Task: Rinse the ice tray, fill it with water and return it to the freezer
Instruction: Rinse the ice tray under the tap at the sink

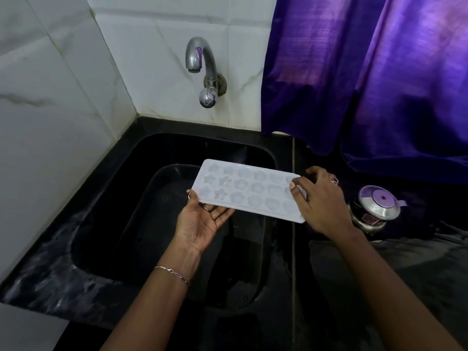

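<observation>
Head view looks down on a white ice tray held in the air above a black sink, over its right half and below and to the right of the tap's spout. The tray's long axis runs left to right across the picture, with the left end a little farther from the camera and the right end reaching out over the sink's right rim. Its moulded cavities face up, in three rows: star shapes at the left end, rounder flower-like shapes toward the right. The near long edge sits lower than the far one, so the open face tips slightly toward the person.

The left hand is palm up under the tray's left end, with its fingers beneath the near edge and the thumb against the left corner, holding that end. The right hand grips the right end, thumb on top of the tray and the other fingers curled around the far corner; it wears a ring. A thin bracelet circles the left wrist.

A dark tub sits inside the sink under the tray. A chrome tap juts from the white tiled wall. A purple curtain hangs on the right, and a lidded steel pot stands on the dark bench just beside the right hand.
</observation>
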Available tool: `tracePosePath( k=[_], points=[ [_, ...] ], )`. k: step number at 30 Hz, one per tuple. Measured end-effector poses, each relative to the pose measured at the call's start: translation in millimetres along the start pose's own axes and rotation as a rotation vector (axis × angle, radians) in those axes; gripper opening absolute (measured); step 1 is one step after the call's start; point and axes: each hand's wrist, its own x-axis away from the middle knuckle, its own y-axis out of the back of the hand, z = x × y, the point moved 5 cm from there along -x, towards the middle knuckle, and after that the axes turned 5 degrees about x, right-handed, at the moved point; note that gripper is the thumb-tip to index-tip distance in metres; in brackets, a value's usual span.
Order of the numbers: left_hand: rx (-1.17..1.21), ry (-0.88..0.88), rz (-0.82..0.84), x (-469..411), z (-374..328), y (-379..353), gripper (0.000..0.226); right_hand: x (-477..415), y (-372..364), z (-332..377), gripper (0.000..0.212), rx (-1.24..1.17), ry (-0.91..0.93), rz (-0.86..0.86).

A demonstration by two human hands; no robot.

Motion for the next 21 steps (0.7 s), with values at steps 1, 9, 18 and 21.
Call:
tracePosePath(
  k=[1, 9, 18, 21],
  points=[
    [0.002, -0.002, -0.001, 0.5, -0.8, 0.3, 0.050, -0.5, -0.3, 1.0, 0.042, -0.023, 0.004, 0.010],
    [0.011, -0.018, -0.001, 1.0, -6.2, -0.8, 0.051, -6.9, -0.3, 9.1, 0.050, -0.066, 0.056, 0.001],
    [0.050, -0.041, -0.019, 3.6, -14.7, 0.5, 0.050, -18.5, -3.5, 17.2, 0.062, -0.107, 0.061, 0.057],
    [0.060, -0.053, -0.025, 5.2, -19.7, -0.7, 0.051, -23.5, -3.8, 20.5, 0.065, -0.121, 0.066, 0.039]
  ],
)
